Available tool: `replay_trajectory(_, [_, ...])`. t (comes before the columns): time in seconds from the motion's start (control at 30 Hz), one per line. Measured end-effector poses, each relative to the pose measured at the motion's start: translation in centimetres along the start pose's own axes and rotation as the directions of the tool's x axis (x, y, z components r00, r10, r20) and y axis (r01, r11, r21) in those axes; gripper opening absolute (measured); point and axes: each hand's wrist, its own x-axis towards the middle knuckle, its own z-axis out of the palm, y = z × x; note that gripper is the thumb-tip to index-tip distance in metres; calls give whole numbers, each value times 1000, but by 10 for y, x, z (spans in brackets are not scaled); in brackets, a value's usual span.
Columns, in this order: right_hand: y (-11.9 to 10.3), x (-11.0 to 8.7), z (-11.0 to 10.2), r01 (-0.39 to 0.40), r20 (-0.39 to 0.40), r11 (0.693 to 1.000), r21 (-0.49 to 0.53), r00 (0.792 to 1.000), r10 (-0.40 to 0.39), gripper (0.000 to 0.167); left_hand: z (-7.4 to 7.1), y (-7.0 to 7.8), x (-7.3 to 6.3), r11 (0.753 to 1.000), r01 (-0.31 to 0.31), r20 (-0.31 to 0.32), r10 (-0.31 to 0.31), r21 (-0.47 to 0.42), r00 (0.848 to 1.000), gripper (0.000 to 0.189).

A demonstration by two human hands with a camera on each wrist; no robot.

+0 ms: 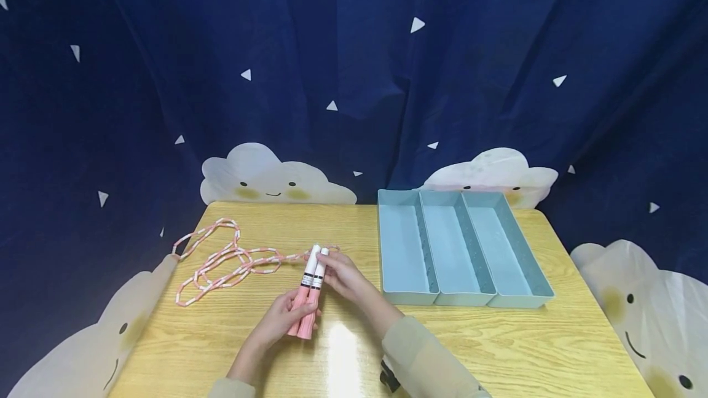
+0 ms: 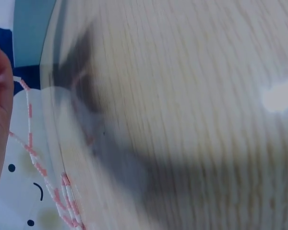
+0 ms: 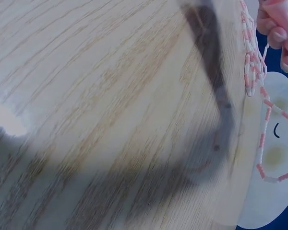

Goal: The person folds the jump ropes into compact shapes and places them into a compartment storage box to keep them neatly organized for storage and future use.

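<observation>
A skipping rope with two pink-and-white handles (image 1: 311, 293) is held over the near middle of the table. My left hand (image 1: 279, 318) grips the pink ends of both handles, side by side, thumb across the front. At the white ends, my right hand (image 1: 344, 275) pinches the handles from the right. The beaded pink-and-white cord (image 1: 221, 257) trails left in loose loops on the tabletop. In the left wrist view, part of my left hand (image 2: 1, 110) shows at the edge, with cord (image 2: 38, 165) hanging beside it. A pink handle (image 3: 284, 17) appears in the right wrist view's upper corner.
On the right of the wooden table (image 1: 498, 349) stands a blue-grey organiser tray (image 1: 437, 298) with three long compartments. A dark blue curtain (image 1: 332, 48) with clouds hangs behind and around the table. A small black object (image 1: 389, 376) lies by the right sleeve.
</observation>
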Motion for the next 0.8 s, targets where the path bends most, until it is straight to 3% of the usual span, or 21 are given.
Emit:
replay_trajectory(0.13, [-2,1,1,-11,9,996,87,1000,10,34,2,-1,1,1000,-1,58,1,13,998,43])
replay_trajectory(0.3, [-3,2,0,-15,23,996,93,1000,13,37,3,-1,2,1000,22,66,-23,7,998,44])
replay_trajectory(0.5, [-3,0,1,-2,16,993,118,1000,0,28,2,1,3,998,54,58,-55,26,997,40])
replay_trajectory(0.63, [-5,-1,3,6,9,995,104,1000,-7,28,2,2,4,998,59,71,-57,-25,996,38])
replay_trajectory(0.8, [-9,-3,6,-2,16,996,89,1000,0,34,0,2,6,987,73,161,-49,-141,986,36])
